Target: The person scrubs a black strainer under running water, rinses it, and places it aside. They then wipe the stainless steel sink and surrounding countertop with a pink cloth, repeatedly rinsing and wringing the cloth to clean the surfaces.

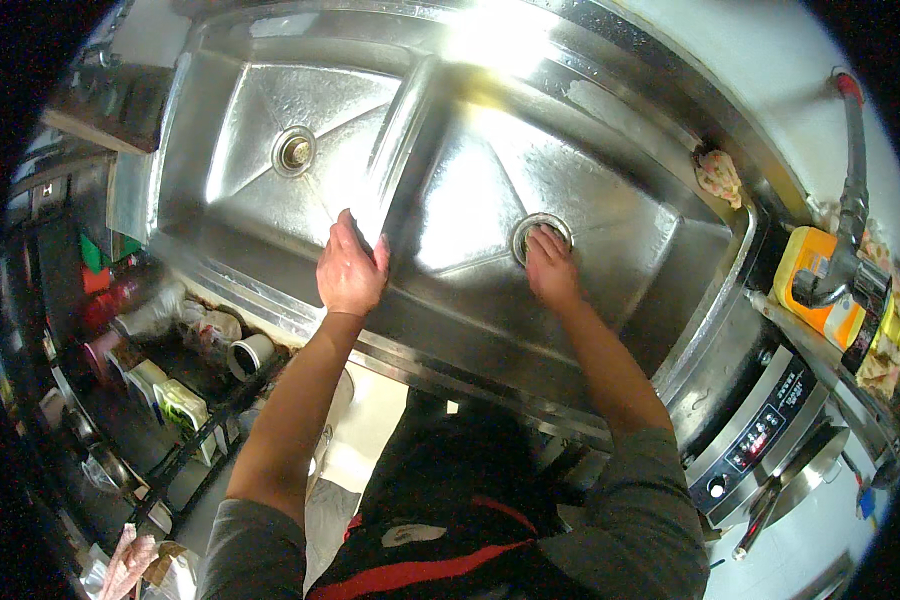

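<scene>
A stainless steel double-basin sink (495, 319) lies before me. My right hand (553, 270) reaches into the right basin, its fingertips at the round drain (521, 244). Those fingers cover much of the drain opening, so I cannot tell whether they grip anything. Over the front of the left basin, close to the divider (405, 124), is my left hand (351, 266). Something dark shows between its thumb and fingers, too unclear to name. The left basin's drain (295, 151) is uncovered, with a yellowish inside.
A crumpled patterned cloth (718, 178) rests on the sink's right back rim. Further right are an orange-and-yellow container (814, 281), a grey pipe (855, 157) and an appliance control panel (757, 442). A pan (806, 472) sits below. Shelving at left holds a white cup (250, 356).
</scene>
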A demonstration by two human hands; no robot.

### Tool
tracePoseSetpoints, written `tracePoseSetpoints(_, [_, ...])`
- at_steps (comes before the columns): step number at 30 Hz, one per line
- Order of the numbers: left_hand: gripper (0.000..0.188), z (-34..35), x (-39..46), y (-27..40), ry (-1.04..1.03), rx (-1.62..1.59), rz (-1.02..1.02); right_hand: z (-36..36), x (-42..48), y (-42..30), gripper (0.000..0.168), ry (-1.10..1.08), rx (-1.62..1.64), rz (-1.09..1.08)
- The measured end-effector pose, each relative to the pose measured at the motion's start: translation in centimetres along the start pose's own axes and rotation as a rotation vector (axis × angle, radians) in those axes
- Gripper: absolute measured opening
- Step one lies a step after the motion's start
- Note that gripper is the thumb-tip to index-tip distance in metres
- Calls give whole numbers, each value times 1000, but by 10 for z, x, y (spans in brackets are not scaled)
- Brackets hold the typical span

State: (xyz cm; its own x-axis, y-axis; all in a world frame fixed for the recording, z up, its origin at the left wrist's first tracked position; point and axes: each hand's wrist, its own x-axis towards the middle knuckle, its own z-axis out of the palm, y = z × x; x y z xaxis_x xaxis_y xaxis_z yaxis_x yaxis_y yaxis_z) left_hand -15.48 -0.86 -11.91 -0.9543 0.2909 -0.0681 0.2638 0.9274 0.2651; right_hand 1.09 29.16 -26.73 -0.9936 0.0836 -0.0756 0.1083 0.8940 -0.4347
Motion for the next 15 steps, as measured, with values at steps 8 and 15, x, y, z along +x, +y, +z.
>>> tracePoseSetpoints(8, [67,0,0,0,-28,11,-31,2,16,-24,43,132,24,87])
tracePoseSetpoints(15, [65,-3,0,4,21,30,4,12,26,-33,42,299,-33,216])
